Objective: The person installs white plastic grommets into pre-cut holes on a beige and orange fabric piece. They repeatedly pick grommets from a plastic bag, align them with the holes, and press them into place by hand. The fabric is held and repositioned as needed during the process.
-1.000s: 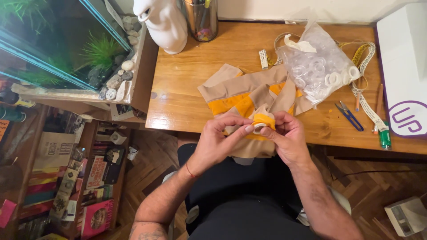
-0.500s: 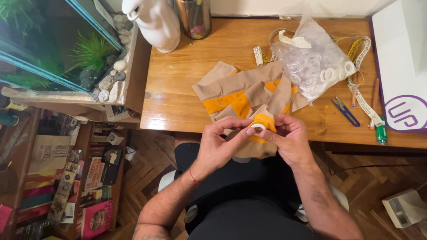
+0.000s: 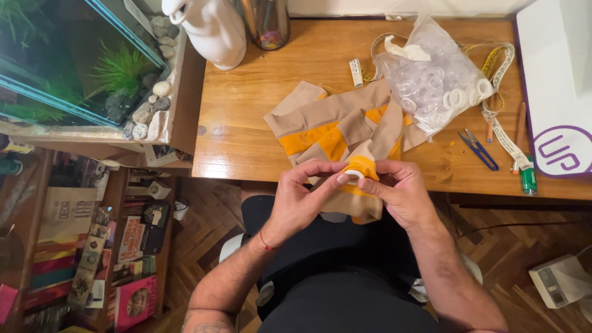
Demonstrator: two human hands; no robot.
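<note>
Both of my hands meet at the front edge of a wooden desk [image 3: 259, 117]. My left hand [image 3: 305, 197] and my right hand [image 3: 401, 191] pinch a small white plastic ring [image 3: 353, 176] with a yellow part of a beige and yellow fabric piece [image 3: 345, 126] pushed through it. The rest of the fabric lies spread on the desk behind my hands, and a beige end hangs below them over my lap.
A clear bag of plastic rings [image 3: 431, 80] lies at the back right, beside a measuring tape [image 3: 502, 129], blue thread snips [image 3: 478, 149] and a green marker [image 3: 528, 180]. A white machine [image 3: 555, 92] stands at right, a white jug [image 3: 213, 28], an aquarium [image 3: 68, 61] at left.
My hands and the fabric with the ring have stayed together at the desk edge; the fingers shifted slightly on the ring. The camera view drifted a little.
</note>
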